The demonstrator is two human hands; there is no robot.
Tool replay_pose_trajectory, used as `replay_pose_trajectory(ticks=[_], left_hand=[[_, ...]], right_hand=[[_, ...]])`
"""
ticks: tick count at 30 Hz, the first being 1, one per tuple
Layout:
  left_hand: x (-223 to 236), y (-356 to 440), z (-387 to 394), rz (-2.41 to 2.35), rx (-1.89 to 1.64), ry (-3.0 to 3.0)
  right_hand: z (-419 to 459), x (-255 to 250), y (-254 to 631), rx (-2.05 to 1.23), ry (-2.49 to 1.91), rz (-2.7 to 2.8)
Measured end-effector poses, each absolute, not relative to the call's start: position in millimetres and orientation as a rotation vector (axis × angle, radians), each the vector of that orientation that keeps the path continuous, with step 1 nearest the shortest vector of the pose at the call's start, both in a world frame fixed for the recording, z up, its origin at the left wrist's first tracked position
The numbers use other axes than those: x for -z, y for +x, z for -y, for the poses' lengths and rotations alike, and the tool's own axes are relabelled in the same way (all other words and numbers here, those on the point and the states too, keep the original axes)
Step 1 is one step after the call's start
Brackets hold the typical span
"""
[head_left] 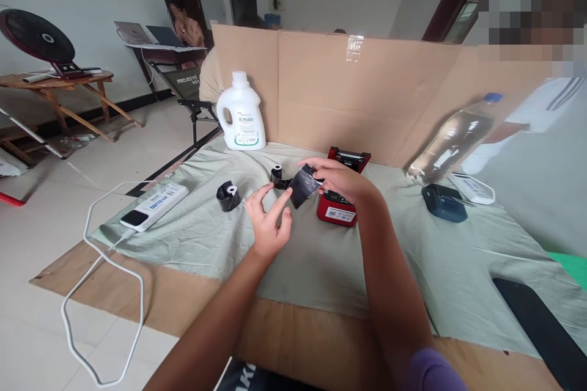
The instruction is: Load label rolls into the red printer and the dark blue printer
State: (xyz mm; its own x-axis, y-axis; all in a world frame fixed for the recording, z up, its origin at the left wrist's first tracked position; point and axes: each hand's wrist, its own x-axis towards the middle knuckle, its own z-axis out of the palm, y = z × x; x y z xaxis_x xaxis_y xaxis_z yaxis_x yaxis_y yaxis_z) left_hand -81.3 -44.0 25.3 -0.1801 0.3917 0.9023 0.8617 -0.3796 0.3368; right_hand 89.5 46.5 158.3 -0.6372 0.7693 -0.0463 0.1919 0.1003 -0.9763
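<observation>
My right hand [342,180] pinches a strip of shiny black ribbon [303,188] between thumb and fingers. The strip runs left towards a small black roll with a white core [276,177] on the cloth. My left hand [269,220] has its fingers spread, with the fingertips close to the ribbon; contact is hard to tell. Left of that hand lies a second black roll [228,197], loosely unwound around its white core. Under and behind my right hand is a red and black device [337,211] with a white label, partly hidden by the hand.
A white jug [241,113] and a large clear bottle [452,137] stand near the cardboard screen [321,85]. A white power bank [155,206] with a cable lies left. At right are a dark box [444,203] and a black phone [541,324]. Other people are beyond.
</observation>
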Motion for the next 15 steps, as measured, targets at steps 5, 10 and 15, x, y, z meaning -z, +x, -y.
replay_pose_trajectory(ticks=[5,10,15], left_hand=[[-24,-81,42,1.482,1.618,-1.706],[-21,-78,40,1.519,1.606,-1.748],[-19,-76,40,1.507,1.617,-1.779]], right_hand=[[-53,-163,116,-1.502,-0.895,1.774],[-57,-168,139,-1.422,-0.835,1.727],[-65,-166,147,-1.161,-1.001,1.836]])
